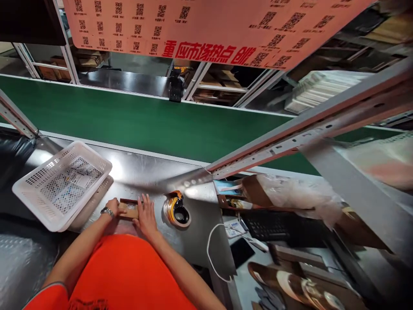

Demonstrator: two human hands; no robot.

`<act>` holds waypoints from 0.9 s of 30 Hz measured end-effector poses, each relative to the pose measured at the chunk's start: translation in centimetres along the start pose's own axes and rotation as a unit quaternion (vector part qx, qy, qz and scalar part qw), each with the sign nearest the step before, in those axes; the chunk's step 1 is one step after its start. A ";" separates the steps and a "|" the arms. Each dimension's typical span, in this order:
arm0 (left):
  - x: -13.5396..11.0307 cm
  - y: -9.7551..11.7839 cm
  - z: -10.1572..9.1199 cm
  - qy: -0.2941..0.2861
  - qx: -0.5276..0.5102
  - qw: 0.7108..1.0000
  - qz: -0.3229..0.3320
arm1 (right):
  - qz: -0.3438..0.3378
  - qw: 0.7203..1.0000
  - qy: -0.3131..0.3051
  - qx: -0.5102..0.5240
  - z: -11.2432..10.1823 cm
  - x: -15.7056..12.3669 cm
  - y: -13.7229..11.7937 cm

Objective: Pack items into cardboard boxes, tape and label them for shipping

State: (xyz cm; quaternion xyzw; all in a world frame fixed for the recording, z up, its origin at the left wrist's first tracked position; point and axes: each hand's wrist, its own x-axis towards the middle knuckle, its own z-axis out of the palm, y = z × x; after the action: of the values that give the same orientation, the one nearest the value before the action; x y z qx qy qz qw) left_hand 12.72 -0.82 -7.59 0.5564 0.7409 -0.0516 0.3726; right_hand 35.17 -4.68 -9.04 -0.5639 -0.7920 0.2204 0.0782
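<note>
A small brown cardboard box [129,210] lies on the metal table in front of my body, with its top flap up and something clear and shiny inside. My left hand [112,207], with a watch on its wrist, is closed on the box's left end. Against the right end rests my right hand [147,216], its fingers stretched out and pointing away from me. To the right of that hand stands a tape dispenser [177,210] with a roll of tape, apart from both hands.
A white perforated basket [61,185] with a label and small contents sits at left. Beyond the metal table [142,170] runs a green conveyor belt [135,125]. A slanted metal post [271,148] rises at right, near a keyboard [264,226] and a white cable [209,247]. A pink QR-code sheet [213,26] hangs above.
</note>
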 end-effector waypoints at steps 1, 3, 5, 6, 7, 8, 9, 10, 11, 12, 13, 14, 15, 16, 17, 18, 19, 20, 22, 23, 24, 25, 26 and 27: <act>0.2 -0.1 0.1 -0.001 -0.006 1.000 -0.005 | -0.033 0.999 -0.005 -0.006 0.1 0.5 0.3; 0.5 -0.3 0.4 -0.002 -0.017 1.000 -0.011 | -0.090 0.996 -0.021 -0.011 0.3 1.4 1.1; 0.5 -0.6 0.6 0.005 -0.027 0.999 -0.016 | -0.113 0.993 -0.038 -0.007 0.9 1.6 2.0; 0.5 -0.7 0.7 0.011 -0.033 0.999 -0.018 | -0.117 0.992 -0.041 -0.006 1.4 1.4 2.4; 0.4 -0.9 0.8 0.019 -0.039 0.999 -0.020 | -0.121 0.992 -0.040 -0.005 2.0 1.1 2.7; 0.3 -1.0 0.9 0.025 -0.046 0.998 -0.020 | -0.123 0.992 -0.033 -0.003 2.7 0.7 3.1; 0.1 -1.1 1.1 0.030 -0.053 0.998 -0.019 | -0.123 0.992 -0.019 -0.001 3.4 0.2 3.4; -0.1 -1.2 1.2 0.031 -0.060 0.998 -0.018 | -0.123 0.992 -0.003 0.003 4.1 -0.2 3.7; -0.3 -1.3 1.3 0.031 -0.067 0.997 -0.015 | -0.123 0.992 0.013 0.007 4.7 -0.5 4.0; -0.4 -1.4 1.4 0.029 -0.072 0.997 -0.013 | -0.123 0.992 0.025 0.012 5.3 -0.7 4.1; -0.5 -1.4 1.5 0.027 -0.075 0.997 -0.012 | -0.123 0.992 0.031 0.016 5.7 -0.8 4.2; -0.5 -1.4 1.5 0.026 -0.075 0.997 -0.010 | -0.121 0.992 0.034 0.020 6.1 -0.7 4.3; -0.5 -1.4 1.4 0.026 -0.073 0.997 -0.008 | -0.118 0.992 0.036 0.024 6.3 -0.6 4.2; -0.5 -1.4 1.4 0.026 -0.068 0.997 -0.005 | -0.114 0.992 0.038 0.027 6.5 -0.4 4.1; -0.4 -1.3 1.3 0.027 -0.063 0.998 0.000 | -0.109 0.993 0.042 0.029 6.5 -0.2 3.9; -0.4 -1.2 1.2 0.028 -0.057 0.998 0.005 | -0.103 0.993 0.045 0.035 6.5 -0.1 3.8; -0.3 -1.1 1.1 0.029 -0.050 0.998 0.010 | -0.098 0.993 0.047 0.043 6.3 0.0 3.7; -0.3 -1.0 1.1 0.031 -0.044 0.998 0.015 | -0.093 0.993 0.048 0.051 6.0 -0.1 3.8; -0.1 -0.8 0.9 0.032 -0.032 0.999 0.022 | -0.065 0.993 0.065 0.070 5.1 -0.8 4.5; 0.0 -0.6 0.9 0.032 -0.027 0.999 0.026 | -0.031 0.993 0.088 0.078 4.4 -1.3 5.2; 0.2 -0.5 0.8 0.030 -0.023 0.999 0.028 | 0.017 0.989 0.123 0.081 3.6 -2.0 6.1; 0.4 -0.3 0.6 0.026 -0.020 0.999 0.031 | 0.078 0.981 0.163 0.076 2.7 -2.6 7.1; 0.6 0.0 0.4 0.022 -0.018 0.999 0.033 | 0.144 0.967 0.199 0.067 1.7 -3.3 8.2; 0.9 0.3 0.2 0.016 -0.016 0.999 0.035 | 0.205 0.952 0.222 0.056 0.6 -3.8 9.2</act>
State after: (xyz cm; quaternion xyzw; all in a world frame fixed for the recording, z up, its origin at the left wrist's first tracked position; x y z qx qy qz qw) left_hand 13.01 -0.14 -8.19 0.5771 0.7274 -0.0176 0.3710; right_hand 44.16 -5.89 -13.15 -0.7437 -0.6083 0.1446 0.2366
